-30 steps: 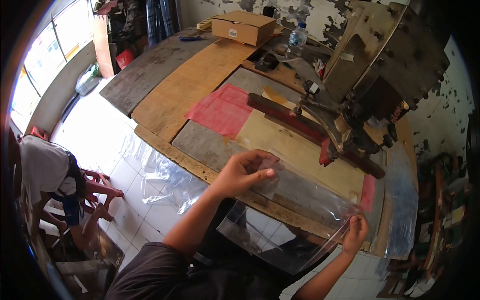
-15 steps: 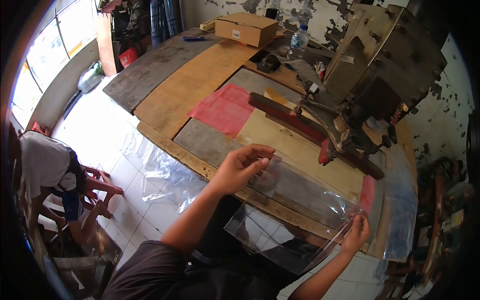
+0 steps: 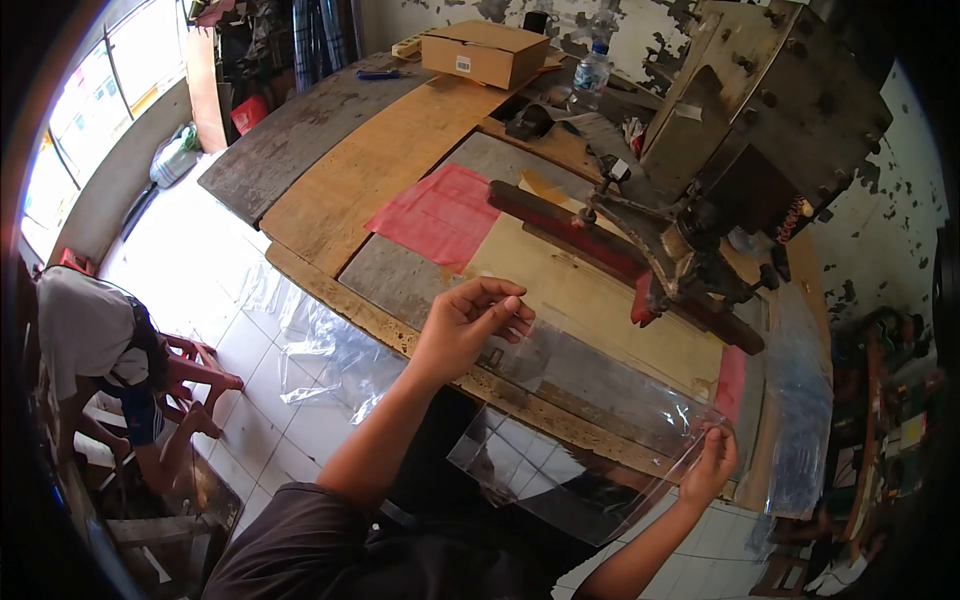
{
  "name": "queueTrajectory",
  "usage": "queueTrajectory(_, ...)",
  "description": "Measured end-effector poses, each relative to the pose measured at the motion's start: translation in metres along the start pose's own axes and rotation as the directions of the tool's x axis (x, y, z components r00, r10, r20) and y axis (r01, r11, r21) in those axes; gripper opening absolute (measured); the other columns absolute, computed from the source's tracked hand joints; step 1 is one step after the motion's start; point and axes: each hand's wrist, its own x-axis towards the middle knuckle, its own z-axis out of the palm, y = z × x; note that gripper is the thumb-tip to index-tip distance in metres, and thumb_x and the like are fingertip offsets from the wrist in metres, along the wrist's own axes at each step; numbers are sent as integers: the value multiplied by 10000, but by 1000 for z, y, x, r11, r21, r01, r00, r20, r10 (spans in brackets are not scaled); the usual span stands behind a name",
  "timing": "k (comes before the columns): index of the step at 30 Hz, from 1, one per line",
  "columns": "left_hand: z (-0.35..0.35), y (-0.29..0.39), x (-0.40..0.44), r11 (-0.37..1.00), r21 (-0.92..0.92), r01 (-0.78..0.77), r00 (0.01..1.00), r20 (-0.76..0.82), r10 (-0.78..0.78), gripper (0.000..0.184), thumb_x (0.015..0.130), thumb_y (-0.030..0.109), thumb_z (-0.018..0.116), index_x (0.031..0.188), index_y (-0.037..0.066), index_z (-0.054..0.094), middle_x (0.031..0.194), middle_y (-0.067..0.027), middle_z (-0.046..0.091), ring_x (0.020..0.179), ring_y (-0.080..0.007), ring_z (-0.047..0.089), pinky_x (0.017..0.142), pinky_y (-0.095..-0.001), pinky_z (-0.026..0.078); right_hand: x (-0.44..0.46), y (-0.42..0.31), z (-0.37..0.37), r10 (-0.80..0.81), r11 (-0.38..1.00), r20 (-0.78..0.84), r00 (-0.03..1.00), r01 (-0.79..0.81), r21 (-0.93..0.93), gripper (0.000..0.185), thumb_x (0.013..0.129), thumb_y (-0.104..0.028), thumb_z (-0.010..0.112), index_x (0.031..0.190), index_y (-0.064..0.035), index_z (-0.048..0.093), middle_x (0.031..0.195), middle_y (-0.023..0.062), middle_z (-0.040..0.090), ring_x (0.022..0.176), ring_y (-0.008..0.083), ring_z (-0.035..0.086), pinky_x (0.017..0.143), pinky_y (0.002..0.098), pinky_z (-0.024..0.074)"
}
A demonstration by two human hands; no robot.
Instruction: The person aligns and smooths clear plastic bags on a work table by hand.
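A clear plastic sheet (image 3: 570, 470) spans the space between my two hands, hanging over the bench's near edge and my lap. At its upper left corner, my left hand (image 3: 470, 325) is closed, thumb against the curled fingers; the exact grip on the thin film is hard to see. My right hand (image 3: 710, 462) pinches the sheet's right edge. Beyond the sheet lies a cream-coloured pad (image 3: 570, 285) with red cloth (image 3: 435, 215) at its left end. Above the pad stands a press with a long red bar (image 3: 570, 235).
The press's metal housing (image 3: 770, 110) rises at the right. A cardboard box (image 3: 485, 52) and a water bottle (image 3: 591, 76) stand at the back. More clear plastic (image 3: 800, 430) lies at the bench's right end, and some (image 3: 330, 350) at the left. Another person (image 3: 95, 330) sits low at far left.
My left hand has shifted slightly left with the sheet's upper corner, and the film there looks flatter. My right hand stays at the right edge. The view has moved a little.
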Motion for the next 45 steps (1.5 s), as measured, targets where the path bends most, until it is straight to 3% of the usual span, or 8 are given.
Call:
queueTrajectory(7, -1, -1, 0, 1000, -7, -19, 1000, -11, 19, 234, 1100, 145, 636, 1274, -11, 649, 1069, -129, 767, 935, -196, 768, 783, -313, 622, 2, 1, 0, -50, 999, 28, 998, 49, 21, 316, 999, -320, 797, 1010, -22, 695, 1192, 106, 730, 925, 156, 673, 725, 269, 522)
queueTrajectory(22, -1, 1, -1, 997, -63, -40, 998, -43, 37, 293, 1088, 174, 659, 1308, -18, 628, 1071, -129, 749, 934, -235, 781, 763, -331, 627, 1, -2, 4, -59, 998, 31, 998, 59, 19, 359, 990, -370, 799, 1006, -30, 686, 1205, 118, 718, 908, 181, 699, 695, 276, 521)
queueTrajectory(30, 0, -1, 0, 997, -60, -55, 998, -39, 53, 346, 1023, 104, 750, 1315, -23, 615, 1077, -90, 722, 916, -183, 766, 743, -295, 603, 1, -2, 4, -108, 994, 32, 994, 108, 6, 382, 993, -392, 791, 999, -23, 692, 1186, 116, 709, 918, 173, 675, 693, 274, 518)
queueTrajectory(34, -3, -5, 0, 994, -86, -66, 998, -18, 64, 355, 1008, 91, 761, 1309, -23, 612, 1087, -91, 716, 903, -200, 763, 734, -313, 622, -1, -15, 13, -138, 990, 68, 988, 137, 18, 392, 992, -396, 792, 981, -18, 693, 1176, 121, 706, 920, 176, 677, 680, 269, 509)
queueTrajectory(45, -3, -2, -3, 997, -47, -62, 998, 19, 63, 342, 996, 89, 774, 1298, 13, 632, 1064, -51, 710, 858, -125, 725, 727, -253, 568, -2, -15, 13, -153, 988, 86, 985, 153, 5, 389, 988, -406, 794, 973, -30, 693, 1178, 108, 704, 855, 154, 664, 648, 267, 491)
